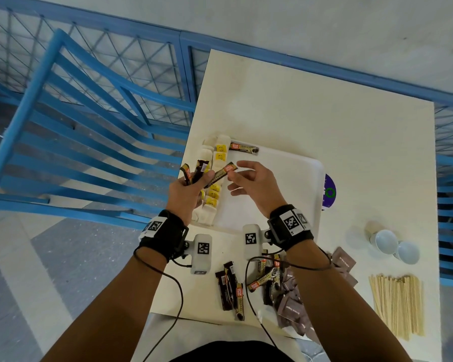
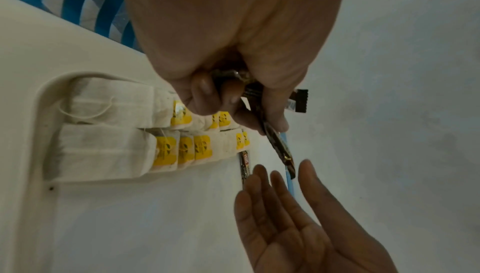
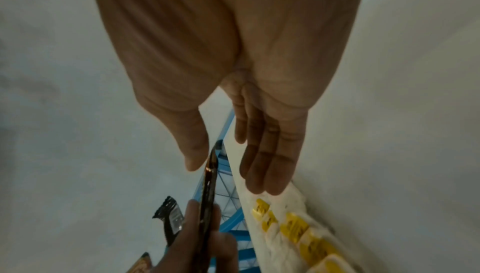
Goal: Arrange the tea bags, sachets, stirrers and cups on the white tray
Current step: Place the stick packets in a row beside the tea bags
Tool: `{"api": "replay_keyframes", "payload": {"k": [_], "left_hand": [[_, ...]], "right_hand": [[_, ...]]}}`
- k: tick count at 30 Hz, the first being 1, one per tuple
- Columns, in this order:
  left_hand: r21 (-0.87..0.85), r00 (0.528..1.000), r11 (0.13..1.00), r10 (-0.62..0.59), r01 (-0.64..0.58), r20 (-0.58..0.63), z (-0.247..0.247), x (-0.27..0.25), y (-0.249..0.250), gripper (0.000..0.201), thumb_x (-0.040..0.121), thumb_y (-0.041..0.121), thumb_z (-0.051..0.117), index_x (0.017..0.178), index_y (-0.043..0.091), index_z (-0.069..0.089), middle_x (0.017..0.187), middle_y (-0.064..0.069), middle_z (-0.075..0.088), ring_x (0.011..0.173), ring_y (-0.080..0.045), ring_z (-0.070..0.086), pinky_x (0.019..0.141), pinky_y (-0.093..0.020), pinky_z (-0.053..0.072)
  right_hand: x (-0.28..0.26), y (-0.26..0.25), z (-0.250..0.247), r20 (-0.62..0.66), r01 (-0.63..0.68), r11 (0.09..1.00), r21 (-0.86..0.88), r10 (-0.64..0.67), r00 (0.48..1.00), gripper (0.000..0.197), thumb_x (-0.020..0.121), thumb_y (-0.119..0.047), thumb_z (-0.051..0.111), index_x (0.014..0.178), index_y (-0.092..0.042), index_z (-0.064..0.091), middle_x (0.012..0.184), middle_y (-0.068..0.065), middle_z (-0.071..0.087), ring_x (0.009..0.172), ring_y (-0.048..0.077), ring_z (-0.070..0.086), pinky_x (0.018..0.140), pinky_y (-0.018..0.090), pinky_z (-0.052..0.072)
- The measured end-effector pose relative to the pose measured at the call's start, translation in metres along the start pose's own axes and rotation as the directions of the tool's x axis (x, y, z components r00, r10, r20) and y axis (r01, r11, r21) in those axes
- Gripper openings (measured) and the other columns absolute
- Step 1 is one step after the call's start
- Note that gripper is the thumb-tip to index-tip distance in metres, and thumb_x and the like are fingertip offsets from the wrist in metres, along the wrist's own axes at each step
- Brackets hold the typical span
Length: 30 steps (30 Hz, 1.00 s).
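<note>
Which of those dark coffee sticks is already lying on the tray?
The coffee stick lying alone at the tray's far edge, beside the tea bags; the others are held or on the table.

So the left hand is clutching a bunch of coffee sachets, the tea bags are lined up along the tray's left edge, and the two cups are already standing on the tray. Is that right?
Not quite: the two cups are not on the white tray; the head view shows them lying on the table to its right. The left hand does hold coffee sachets, and the tea bags line the tray's left edge.
</note>
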<state>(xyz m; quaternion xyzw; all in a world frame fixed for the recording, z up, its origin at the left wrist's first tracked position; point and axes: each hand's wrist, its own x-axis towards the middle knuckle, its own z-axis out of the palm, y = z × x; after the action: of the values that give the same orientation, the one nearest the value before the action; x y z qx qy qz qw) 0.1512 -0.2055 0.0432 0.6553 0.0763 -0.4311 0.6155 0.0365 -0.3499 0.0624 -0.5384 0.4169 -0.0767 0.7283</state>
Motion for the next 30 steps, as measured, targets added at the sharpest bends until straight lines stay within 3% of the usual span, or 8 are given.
{"api": "replay_keyframes", "payload": {"k": [4, 7, 11, 14, 17, 21, 25, 30], "left_hand": [[0.089, 0.999, 0.995, 0.046, -0.046, -0.005, 0.008, -0.006, 0.0, 0.022, 0.083, 0.026, 0.083, 0.082, 0.007, 0.072, 0.049, 0.005, 0.042, 0.042, -0.011, 0.025, 0.041, -0.023, 0.024], [0.13, 0.999, 0.991, 0.035, -0.036, 0.013, 0.013, -0.009, -0.003, 0.018, 0.083, 0.028, 0.083, 0.075, 0.016, 0.074, 0.047, 0.007, 0.044, 0.047, -0.015, 0.025, 0.045, -0.026, 0.023], [0.149, 1.0, 0.989, -0.017, 0.019, -0.014, 0.01, -0.005, -0.008, 0.023, 0.087, 0.031, 0.08, 0.094, 0.009, 0.079, 0.055, 0.011, 0.063, 0.047, -0.012, 0.027, 0.041, -0.022, 0.024], [0.153, 0.999, 0.988, -0.029, 0.032, -0.023, 0.003, -0.005, -0.009, 0.021, 0.089, 0.03, 0.078, 0.09, 0.009, 0.08, 0.076, 0.001, 0.076, 0.043, -0.009, 0.029, 0.04, -0.021, 0.024], [0.137, 0.999, 0.989, -0.048, 0.05, -0.015, -0.002, -0.003, -0.008, 0.016, 0.089, 0.027, 0.078, 0.084, 0.012, 0.078, 0.09, -0.01, 0.079, 0.038, -0.004, 0.029, 0.037, -0.019, 0.024], [0.136, 0.999, 0.99, -0.045, 0.048, -0.025, -0.01, 0.001, -0.01, 0.015, 0.088, 0.028, 0.079, 0.08, 0.015, 0.079, 0.086, -0.01, 0.078, 0.043, -0.007, 0.026, 0.038, -0.021, 0.022], [0.118, 0.999, 0.992, -0.029, 0.032, -0.027, -0.015, 0.007, -0.012, 0.017, 0.088, 0.03, 0.079, 0.08, 0.016, 0.078, 0.092, -0.013, 0.078, 0.042, -0.008, 0.026, 0.039, -0.021, 0.021], [0.092, 0.999, 0.995, -0.034, 0.036, -0.031, -0.017, 0.01, -0.01, 0.021, 0.093, 0.033, 0.073, 0.091, 0.012, 0.076, 0.071, 0.001, 0.061, 0.043, -0.007, 0.03, 0.038, -0.019, 0.023]], "right_hand": [[0.002, 0.005, 0.01, -0.029, 0.004, 1.0, -0.012, -0.005, 1.0, 0.032, 0.085, -0.016, 0.08, 0.11, -0.002, 0.067, 0.093, 0.016, 0.076, 0.081, 0.027, 0.073, 0.075, 0.042, 0.061], [0.011, 0.008, 0.013, -0.109, 0.05, 0.993, -0.103, -0.061, 0.992, 0.017, 0.087, -0.011, 0.076, 0.104, -0.007, 0.071, 0.091, 0.01, 0.077, 0.081, 0.022, 0.072, 0.071, 0.036, 0.059], [0.038, 0.014, -0.002, -0.242, 0.052, 0.973, -0.227, -0.108, 0.964, 0.022, 0.093, -0.015, 0.065, 0.114, -0.017, 0.072, 0.092, 0.003, 0.071, 0.08, 0.02, 0.066, 0.078, 0.043, 0.059], [0.057, 0.023, -0.018, -0.22, 0.031, 0.747, -0.664, -0.236, 0.946, 0.028, 0.097, -0.018, 0.061, 0.125, -0.018, 0.066, 0.108, 0.003, 0.062, 0.097, 0.019, 0.057, 0.083, 0.02, 0.041], [0.07, 0.036, -0.023, -0.085, 0.087, 0.527, -0.845, -0.293, 0.952, 0.026, 0.097, -0.018, 0.061, 0.123, -0.015, 0.063, 0.116, 0.005, 0.063, 0.112, 0.026, 0.052, 0.096, 0.035, 0.042], [0.072, 0.047, -0.022, 0.011, 0.147, 0.298, -0.943, -0.415, 0.91, 0.027, 0.095, -0.022, 0.061, 0.12, -0.014, 0.069, 0.119, 0.007, 0.059, 0.112, 0.03, 0.048, 0.097, 0.042, 0.039], [0.065, 0.049, -0.026, -0.063, 0.123, 0.337, -0.933, -0.492, 0.868, 0.034, 0.088, -0.019, 0.067, 0.122, -0.012, 0.066, 0.117, 0.007, 0.056, 0.109, 0.028, 0.047, 0.096, 0.041, 0.04], [0.069, 0.053, -0.025, -0.093, 0.121, 0.399, -0.909, -0.477, 0.874, 0.019, 0.09, -0.008, 0.063, 0.108, -0.009, 0.07, 0.108, 0.008, 0.058, 0.103, 0.03, 0.05, 0.091, 0.045, 0.045]]}}
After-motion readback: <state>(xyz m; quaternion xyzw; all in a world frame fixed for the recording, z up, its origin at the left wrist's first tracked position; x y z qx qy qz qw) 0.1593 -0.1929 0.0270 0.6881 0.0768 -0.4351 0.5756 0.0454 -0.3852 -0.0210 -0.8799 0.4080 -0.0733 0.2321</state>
